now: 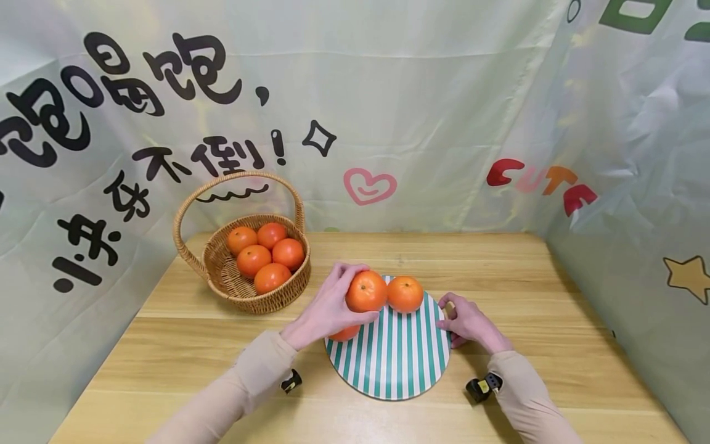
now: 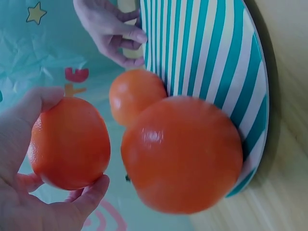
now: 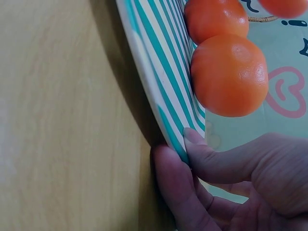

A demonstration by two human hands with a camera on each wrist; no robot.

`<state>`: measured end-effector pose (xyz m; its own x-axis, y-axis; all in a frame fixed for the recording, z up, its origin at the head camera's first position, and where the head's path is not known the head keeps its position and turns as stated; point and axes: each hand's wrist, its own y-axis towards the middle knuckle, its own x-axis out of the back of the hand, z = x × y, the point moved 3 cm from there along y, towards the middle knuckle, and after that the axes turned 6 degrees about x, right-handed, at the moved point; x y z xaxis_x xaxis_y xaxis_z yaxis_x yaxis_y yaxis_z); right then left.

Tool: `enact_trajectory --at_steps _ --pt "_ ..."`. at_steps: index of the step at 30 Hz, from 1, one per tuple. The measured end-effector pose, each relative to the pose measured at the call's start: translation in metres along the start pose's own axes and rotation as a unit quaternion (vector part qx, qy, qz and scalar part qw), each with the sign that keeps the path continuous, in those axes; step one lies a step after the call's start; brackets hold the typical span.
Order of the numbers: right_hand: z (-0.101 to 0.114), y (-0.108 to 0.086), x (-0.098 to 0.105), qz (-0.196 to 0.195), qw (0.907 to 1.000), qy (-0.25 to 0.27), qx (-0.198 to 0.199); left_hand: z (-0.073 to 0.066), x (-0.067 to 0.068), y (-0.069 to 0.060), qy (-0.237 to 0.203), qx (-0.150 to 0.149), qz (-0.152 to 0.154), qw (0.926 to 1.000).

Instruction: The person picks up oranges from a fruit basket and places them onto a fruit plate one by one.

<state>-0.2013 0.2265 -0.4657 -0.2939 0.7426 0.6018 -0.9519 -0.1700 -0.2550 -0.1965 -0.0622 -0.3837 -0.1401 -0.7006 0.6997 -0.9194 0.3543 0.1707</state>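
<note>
The left hand (image 1: 331, 306) grips 1 fruit (image 1: 367, 291) over the plate (image 1: 392, 361), lower centre; the right hand (image 1: 470, 322) pinches its edge. 2 fruits (image 1: 405, 294) already rest there; 5 fruits (image 1: 254, 261) in the basket (image 1: 277, 304), centre left, seem left: likely partway.

Bold black Chinese characters (image 1: 133, 92) run left of a pink outlined heart (image 1: 369, 190) on a pale green cloth backdrop (image 1: 432, 123); a golden five-pointed star (image 1: 689, 279) appears to its right.
</note>
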Motion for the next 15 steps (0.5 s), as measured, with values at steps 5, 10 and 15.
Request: enact_trajectory --at_steps 5,10,15 --pt "0.0 0.0 0.0 -0.001 1.0 -0.002 0.0 -0.004 -0.009 -0.001 0.009 -0.01 0.019 0.9997" --pt "0.001 0.0 0.0 -0.001 1.0 -0.004 -0.002 -0.008 -0.016 -0.001 0.033 -0.025 0.017 0.999" --pt "0.001 0.001 0.001 0.001 1.0 -0.009 -0.002 -0.009 -0.023 -0.001 0.07 -0.028 0.021 0.997"
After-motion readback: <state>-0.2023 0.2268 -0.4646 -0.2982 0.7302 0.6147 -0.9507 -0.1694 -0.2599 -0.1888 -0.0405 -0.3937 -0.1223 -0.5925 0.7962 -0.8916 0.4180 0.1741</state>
